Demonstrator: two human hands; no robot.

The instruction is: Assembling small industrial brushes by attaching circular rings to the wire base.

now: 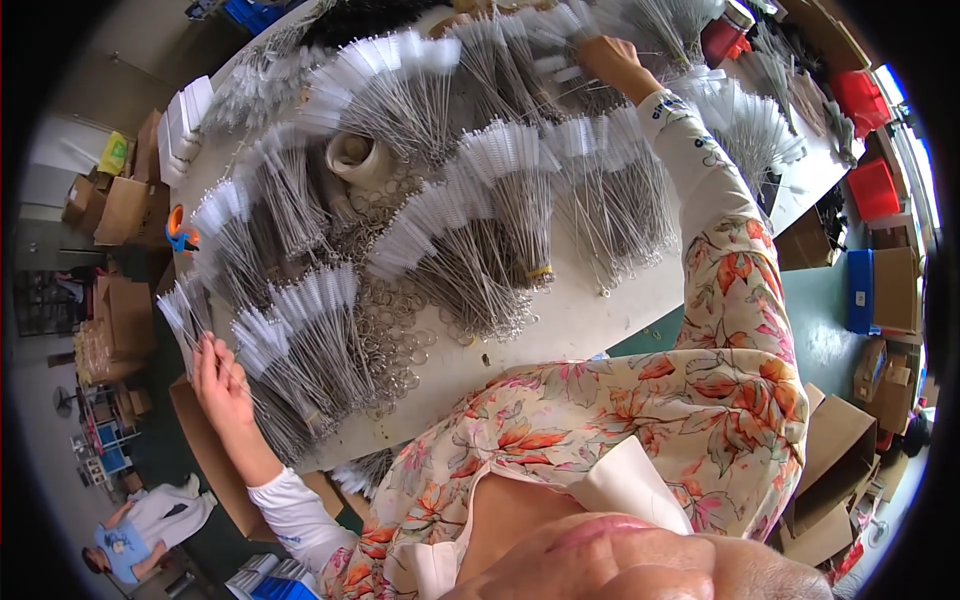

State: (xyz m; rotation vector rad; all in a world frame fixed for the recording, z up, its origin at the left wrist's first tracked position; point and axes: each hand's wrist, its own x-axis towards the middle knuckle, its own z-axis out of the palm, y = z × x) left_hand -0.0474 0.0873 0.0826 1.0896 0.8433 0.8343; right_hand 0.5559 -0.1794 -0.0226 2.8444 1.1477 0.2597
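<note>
— What colour are the brushes [330, 300]?
— White bristles on grey wire stems. The table [600, 320] is white too.
— And the clothes?
— The blouse [700, 400] has orange and green flowers on cream. The sleeve [690, 160] is white.
— The bins?
— One bin [873, 188] is red, one box [860, 290] is blue.

I see bundles of wire brushes [500, 215] fanned across the table [590, 325] from upper centre to lower left, loose rings [395, 335] among them at centre, a tape roll [357, 155] above those, and cardboard boxes [840, 460] at lower right.
</note>
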